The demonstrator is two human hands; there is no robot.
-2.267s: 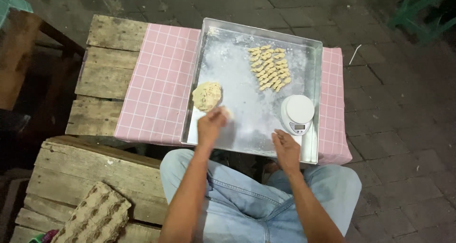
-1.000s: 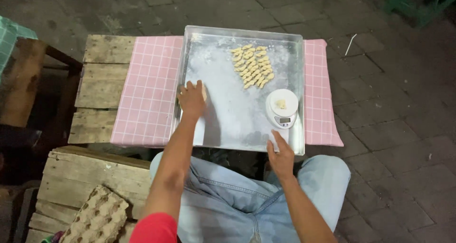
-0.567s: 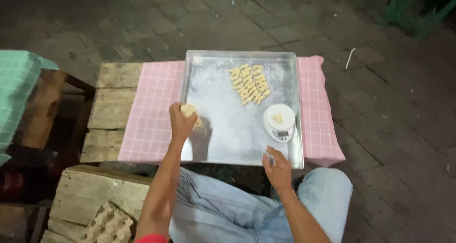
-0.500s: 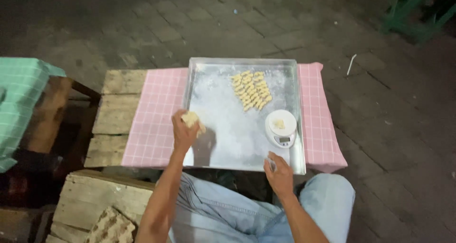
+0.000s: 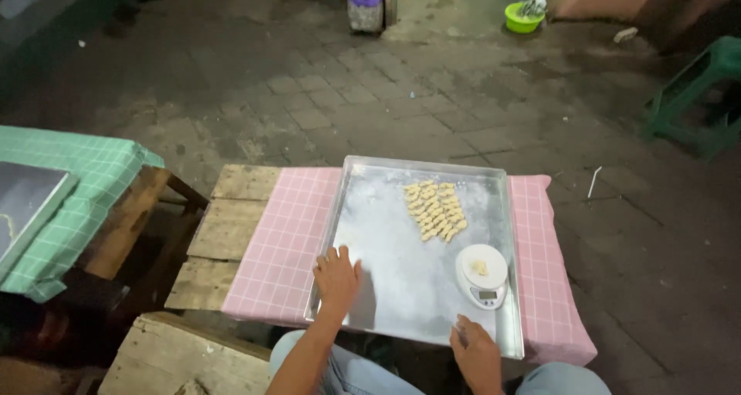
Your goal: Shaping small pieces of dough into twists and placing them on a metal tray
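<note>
- Outdoor brick paving (image 5: pixel 401 94) at night, low wooden pallet table (image 5: pixel 231 225) before my knees, pink checked cloth (image 5: pixel 285 244) keeping the tray off rough boards.
- my left hand (image 5: pixel 337 278) lies flat, fingers spread, nothing gripped, on floured metal tray (image 5: pixel 340 210) at its near-left rim.
- my right hand (image 5: pixel 478 356) rests loosely at the near edge, grip unclear, just below white kitchen scale (image 5: pixel 482 275) holding a dough bit.
- Shaped dough pieces (image 5: pixel 436 211) lined up at far side, out of the way.

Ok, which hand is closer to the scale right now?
The right hand. It rests at the tray's near edge, just below the scale. The left hand lies flat at the tray's left edge, well across from it.
</note>
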